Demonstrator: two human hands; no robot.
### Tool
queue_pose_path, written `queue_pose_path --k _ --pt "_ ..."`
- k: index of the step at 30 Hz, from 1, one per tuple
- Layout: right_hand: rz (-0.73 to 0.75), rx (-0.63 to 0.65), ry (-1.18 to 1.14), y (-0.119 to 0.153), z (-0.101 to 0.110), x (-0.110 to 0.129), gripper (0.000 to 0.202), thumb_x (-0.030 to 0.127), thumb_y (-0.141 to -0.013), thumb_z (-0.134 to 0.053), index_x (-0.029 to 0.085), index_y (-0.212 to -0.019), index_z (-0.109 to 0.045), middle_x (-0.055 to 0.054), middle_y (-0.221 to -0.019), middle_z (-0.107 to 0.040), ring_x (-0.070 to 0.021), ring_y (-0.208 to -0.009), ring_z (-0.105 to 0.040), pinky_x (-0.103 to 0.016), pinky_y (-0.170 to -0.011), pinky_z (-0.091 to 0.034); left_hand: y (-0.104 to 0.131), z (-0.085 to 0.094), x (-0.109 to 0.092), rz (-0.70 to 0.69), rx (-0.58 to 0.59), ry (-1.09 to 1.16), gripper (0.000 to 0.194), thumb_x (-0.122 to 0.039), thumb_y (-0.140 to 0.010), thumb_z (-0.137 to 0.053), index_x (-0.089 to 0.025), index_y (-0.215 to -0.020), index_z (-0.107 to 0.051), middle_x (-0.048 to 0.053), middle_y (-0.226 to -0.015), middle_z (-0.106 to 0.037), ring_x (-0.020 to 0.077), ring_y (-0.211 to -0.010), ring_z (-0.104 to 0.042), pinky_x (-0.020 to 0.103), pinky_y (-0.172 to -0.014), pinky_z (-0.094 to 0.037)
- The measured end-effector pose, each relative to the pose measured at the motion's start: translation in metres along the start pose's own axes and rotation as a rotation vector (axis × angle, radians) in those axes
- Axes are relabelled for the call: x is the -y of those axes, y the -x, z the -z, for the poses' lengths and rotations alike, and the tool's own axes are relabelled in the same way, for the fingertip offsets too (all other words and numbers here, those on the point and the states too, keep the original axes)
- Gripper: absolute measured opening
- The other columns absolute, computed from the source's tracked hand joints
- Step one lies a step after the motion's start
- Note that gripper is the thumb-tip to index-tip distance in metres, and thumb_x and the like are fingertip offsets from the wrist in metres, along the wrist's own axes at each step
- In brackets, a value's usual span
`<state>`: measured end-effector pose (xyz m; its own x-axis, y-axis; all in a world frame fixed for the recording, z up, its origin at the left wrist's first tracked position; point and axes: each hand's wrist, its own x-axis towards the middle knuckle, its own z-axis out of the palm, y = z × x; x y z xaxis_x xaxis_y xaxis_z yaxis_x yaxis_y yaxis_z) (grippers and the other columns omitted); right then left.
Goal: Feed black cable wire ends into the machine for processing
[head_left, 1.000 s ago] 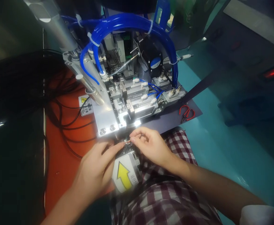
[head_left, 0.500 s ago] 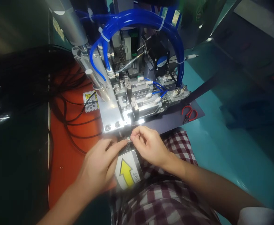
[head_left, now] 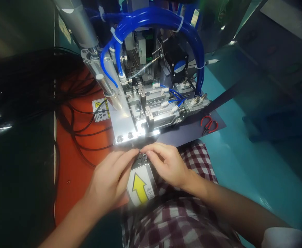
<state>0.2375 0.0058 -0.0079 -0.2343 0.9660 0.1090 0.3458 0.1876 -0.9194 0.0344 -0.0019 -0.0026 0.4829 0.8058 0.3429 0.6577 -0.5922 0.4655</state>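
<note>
My left hand (head_left: 112,174) and my right hand (head_left: 168,163) meet fingertip to fingertip at the front edge of a metal machine (head_left: 123,125). Both hands have their fingers pressed together over a small metal fixture (head_left: 142,160); whatever they hold is too small to make out. Just below the fixture is a white plate with a yellow arrow (head_left: 140,187). My left fingertips touch the fixture area from the left, and my right index finger reaches in from the right, with the thumb just beneath it.
Blue air tubes (head_left: 156,17) arch over the machine. Red-handled pliers (head_left: 209,125) lie on the grey plate at the right. Black cables (head_left: 73,127) cross the orange surface (head_left: 76,193) at the left, near a warning label (head_left: 101,110). A checkered cloth (head_left: 177,220) covers the lap.
My left fingertips have moved slightly up and left. My right index finger has stretched further left, and more of the fixture shows below the fingers.
</note>
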Motion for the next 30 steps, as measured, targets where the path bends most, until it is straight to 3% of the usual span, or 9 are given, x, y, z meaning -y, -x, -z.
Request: queue_pose_path --k 3,6,9,12,15,22,26,30 --pt "-0.178 0.071 -0.173 -0.002 0.005 0.0 0.024 0.016 -0.093 -0.05 0.016 -0.099 -0.073 -0.001 -0.074 -0.069 -0.0127 -0.067 -0.061 -0.025 -0.064 -0.047 0.004 -0.002 0.004 -0.032 0.01 -0.034 0.04 -0.01 -0.096 -0.046 -0.024 -0.132 -0.058 0.003 -0.095 -0.057 0.0127 -0.081 -0.058 0.022 -0.069 -0.048" --pt "-0.362 0.177 -0.406 -0.007 0.009 0.003 0.024 0.019 -0.092 -0.049 0.015 -0.097 -0.072 0.004 -0.061 -0.055 -0.0074 -0.047 -0.043 -0.022 -0.047 -0.035 0.005 -0.002 0.004 -0.063 0.004 -0.097 0.042 -0.01 -0.096 -0.046 -0.025 -0.132 -0.059 0.003 -0.094 -0.055 0.0124 -0.078 -0.056 0.022 -0.066 -0.046" --pt "-0.439 0.107 -0.499 -0.009 0.011 0.003 0.022 0.021 -0.092 -0.05 0.014 -0.097 -0.07 0.005 -0.061 -0.051 -0.0054 -0.043 -0.035 -0.021 -0.042 -0.029 0.003 0.0 0.002 -0.083 -0.015 -0.107 0.036 -0.008 -0.095 -0.047 -0.019 -0.125 -0.063 0.003 -0.094 -0.055 0.0124 -0.078 -0.056 0.022 -0.067 -0.046" --pt "-0.427 0.007 -0.391 -0.008 0.008 0.003 0.019 0.022 -0.09 -0.053 0.015 -0.1 -0.069 0.004 -0.062 -0.054 -0.007 -0.049 -0.044 -0.021 -0.047 -0.034 -0.001 0.003 0.0 -0.084 -0.001 -0.099 0.031 -0.006 -0.093 -0.049 -0.014 -0.118 -0.065 0.005 -0.094 -0.057 0.0125 -0.081 -0.058 0.021 -0.071 -0.048" --pt "-0.421 0.055 -0.337 -0.008 0.002 0.002 0.018 0.027 -0.09 -0.056 0.015 -0.093 -0.069 0.003 -0.062 -0.056 -0.0093 -0.055 -0.051 -0.022 -0.054 -0.039 -0.003 0.004 -0.001 -0.077 0.012 -0.11 0.03 -0.004 -0.092 -0.05 -0.013 -0.116 -0.065 0.005 -0.093 -0.058 0.0126 -0.082 -0.059 0.021 -0.072 -0.049" --pt "-0.449 -0.003 -0.433 -0.015 -0.007 0.0 0.013 0.028 -0.081 -0.066 0.015 -0.08 -0.064 0.005 -0.058 -0.051 -0.0082 -0.051 -0.043 -0.021 -0.048 -0.034 0.001 0.001 0.001 -0.068 -0.011 -0.093 0.032 -0.005 -0.094 -0.047 -0.017 -0.119 -0.063 0.004 -0.094 -0.057 0.0124 -0.082 -0.059 0.021 -0.07 -0.049" --pt "-0.338 -0.034 -0.332 -0.012 -0.01 0.002 0.013 0.028 -0.084 -0.063 0.017 -0.078 -0.062 0.006 -0.055 -0.049 -0.0078 -0.048 -0.04 -0.022 -0.046 -0.032 0.003 -0.001 0.002 -0.048 -0.015 -0.076 0.034 -0.007 -0.094 -0.047 -0.02 -0.121 -0.062 0.004 -0.096 -0.057 0.013 -0.083 -0.06 0.022 -0.071 -0.05" --pt "-0.099 -0.098 0.041 -0.008 -0.009 0.006 0.014 0.025 -0.088 -0.059 0.018 -0.077 -0.065 0.004 -0.058 -0.054 -0.009 -0.052 -0.045 -0.023 -0.053 -0.036 0.004 -0.003 0.003 -0.041 -0.04 -0.076 0.035 -0.007 -0.094 -0.046 -0.019 -0.121 -0.063 0.004 -0.094 -0.058 0.0137 -0.082 -0.059 0.023 -0.069 -0.05"
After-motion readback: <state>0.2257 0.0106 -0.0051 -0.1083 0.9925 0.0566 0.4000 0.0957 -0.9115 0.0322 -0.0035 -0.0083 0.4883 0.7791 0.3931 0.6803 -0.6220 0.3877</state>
